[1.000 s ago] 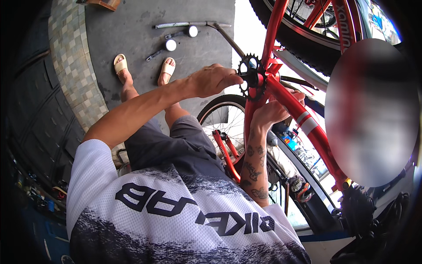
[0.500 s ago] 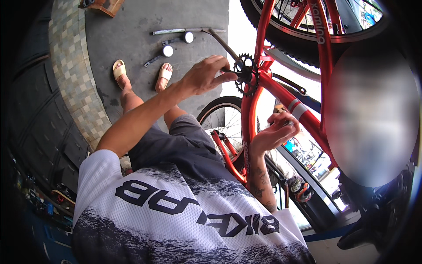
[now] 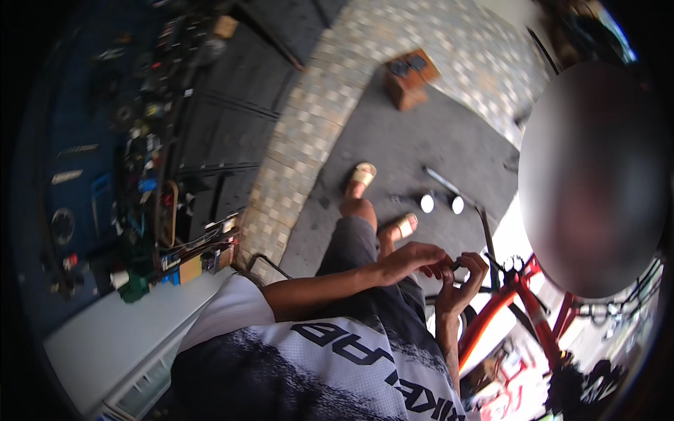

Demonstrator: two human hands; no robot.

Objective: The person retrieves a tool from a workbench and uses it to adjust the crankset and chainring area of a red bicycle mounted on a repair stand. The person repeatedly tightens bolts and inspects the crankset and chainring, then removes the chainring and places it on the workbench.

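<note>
In front of my shorts my two hands meet, fingers bent together. My left hand (image 3: pixel 415 261) is closed, its fingertips touching the other hand's fingers. My right hand (image 3: pixel 460 284) is closed around a small dark piece (image 3: pixel 457 266), too blurred and covered to name. Just right of them stands a red bicycle frame (image 3: pixel 490 317), with a dark chainring and crank area (image 3: pixel 514 272) near its tube junction. Neither hand touches the bicycle.
A metal stand leg (image 3: pixel 449 184) and two white round discs (image 3: pixel 427 203) lie on the grey mat (image 3: pixel 354 231). A wooden box (image 3: pixel 411 88) sits farther off. At left are a white bench (image 3: pixel 133 344), dark cabinets (image 3: pixel 225 126) and a blue tool wall (image 3: pixel 67 189).
My view has swung left, away from the bicycle. My left hand has left the crank. Both hands, earlier apart on either side of the frame, have come together.
</note>
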